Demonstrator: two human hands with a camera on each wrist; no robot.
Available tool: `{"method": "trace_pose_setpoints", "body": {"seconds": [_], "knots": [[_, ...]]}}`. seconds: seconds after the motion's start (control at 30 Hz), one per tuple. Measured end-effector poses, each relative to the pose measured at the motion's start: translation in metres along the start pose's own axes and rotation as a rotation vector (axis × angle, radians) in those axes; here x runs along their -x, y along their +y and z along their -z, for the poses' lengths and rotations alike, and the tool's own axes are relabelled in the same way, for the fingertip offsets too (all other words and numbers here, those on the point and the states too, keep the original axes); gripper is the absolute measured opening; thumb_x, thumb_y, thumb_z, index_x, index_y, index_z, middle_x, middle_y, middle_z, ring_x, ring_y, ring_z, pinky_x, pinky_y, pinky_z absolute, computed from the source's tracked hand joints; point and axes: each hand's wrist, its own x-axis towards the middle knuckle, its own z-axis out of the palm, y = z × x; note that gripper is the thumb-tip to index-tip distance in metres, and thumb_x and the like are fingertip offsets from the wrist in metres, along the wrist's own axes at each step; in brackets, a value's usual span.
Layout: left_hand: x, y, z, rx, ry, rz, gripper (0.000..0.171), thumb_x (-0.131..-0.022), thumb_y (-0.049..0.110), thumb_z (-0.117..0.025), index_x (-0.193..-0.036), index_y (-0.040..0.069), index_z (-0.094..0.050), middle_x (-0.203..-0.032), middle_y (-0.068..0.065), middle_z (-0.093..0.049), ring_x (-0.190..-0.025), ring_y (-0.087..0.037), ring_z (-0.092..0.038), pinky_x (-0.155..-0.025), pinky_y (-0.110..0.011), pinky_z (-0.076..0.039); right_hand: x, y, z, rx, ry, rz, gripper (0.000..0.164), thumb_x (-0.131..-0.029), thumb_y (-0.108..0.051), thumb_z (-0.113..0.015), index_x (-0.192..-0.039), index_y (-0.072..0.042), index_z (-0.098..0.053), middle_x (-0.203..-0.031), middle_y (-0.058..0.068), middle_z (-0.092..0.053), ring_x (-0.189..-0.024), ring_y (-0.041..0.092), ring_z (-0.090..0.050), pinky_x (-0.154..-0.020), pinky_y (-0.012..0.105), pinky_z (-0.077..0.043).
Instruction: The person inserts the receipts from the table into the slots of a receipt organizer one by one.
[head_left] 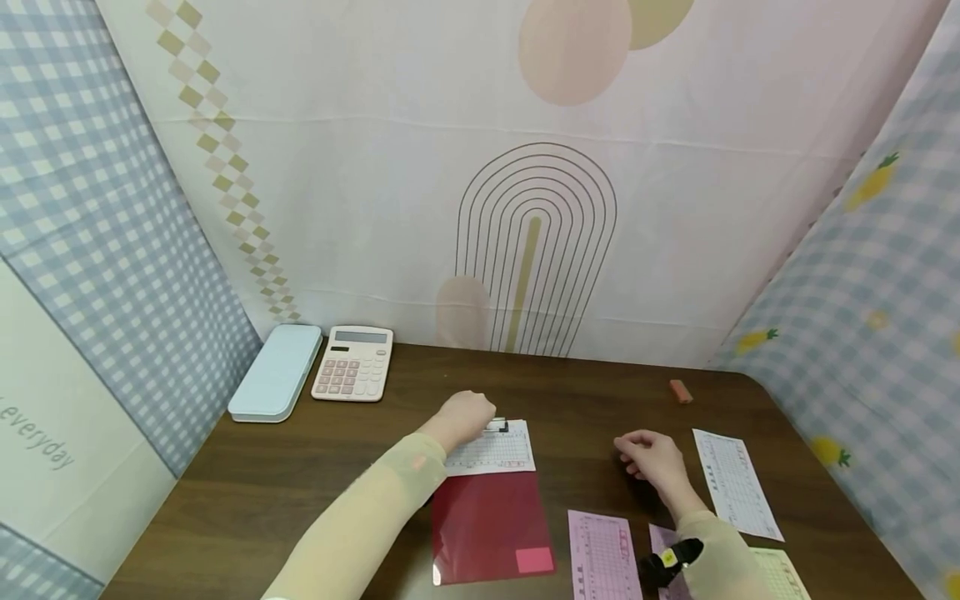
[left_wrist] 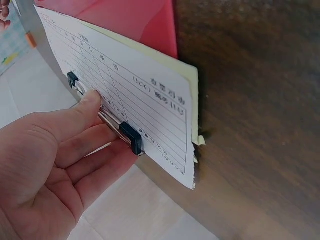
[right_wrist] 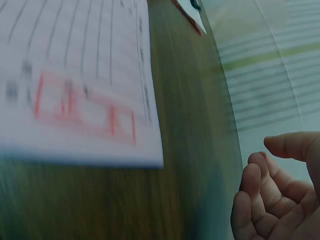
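Clipped form (left_wrist: 137, 92) bears ruled lines, small print; left cloth (head_left: 97, 308) reads "everyday".

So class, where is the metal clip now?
In the left wrist view, the metal clip is left of centre, gripped by the left hand at the edge of the printed white form.

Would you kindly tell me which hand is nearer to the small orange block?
Right. The right hand is on the near side of the small orange block, not touching it; the left hand is farther off to its left, pinching the clip.
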Motion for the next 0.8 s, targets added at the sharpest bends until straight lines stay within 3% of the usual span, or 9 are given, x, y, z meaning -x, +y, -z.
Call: {"method": "trace_pose_setpoints", "body": {"seconds": [0.27,0.57,0.8], "knots": [[0.000,0.001,0.002,-0.021,0.009,-0.003,0.007,-0.084,0.012,-0.068,-0.082,0.017,-0.072,-0.079,0.003,-0.070,-0.071,-0.012,-0.065,-0.070,-0.027,-0.054,-0.006,0.020,0.030,-0.014,0.013,-0.012,0.036,-0.090,-0.025,-0.062,-0.108,0.007,-0.060,-0.073,-0.001,-0.063,-0.063,0.012,-0.058,-0.057,0.026,-0.050],[0.001,-0.001,0.001,-0.006,0.011,-0.001,0.010,-0.085,0.010,-0.066,-0.081,0.016,-0.072,-0.078,0.002,-0.070,-0.070,-0.013,-0.064,-0.070,-0.027,-0.054,-0.009,0.037,0.058,0.050,0.008,-0.006,0.044,-0.091,-0.030,-0.061,-0.111,0.009,-0.058,-0.077,0.001,-0.063,-0.066,0.012,-0.057,-0.058,0.026,-0.050],[0.000,-0.001,0.001,0.021,-0.001,0.010,0.012,-0.085,0.008,-0.065,-0.079,0.017,-0.071,-0.077,0.003,-0.069,-0.071,-0.013,-0.064,-0.071,-0.028,-0.053,-0.010,0.051,0.074,0.110,0.014,0.010,0.039,-0.091,-0.025,-0.060,-0.109,0.010,-0.058,-0.075,-0.001,-0.062,-0.063,0.011,-0.059,-0.057,0.025,-0.051]]}}
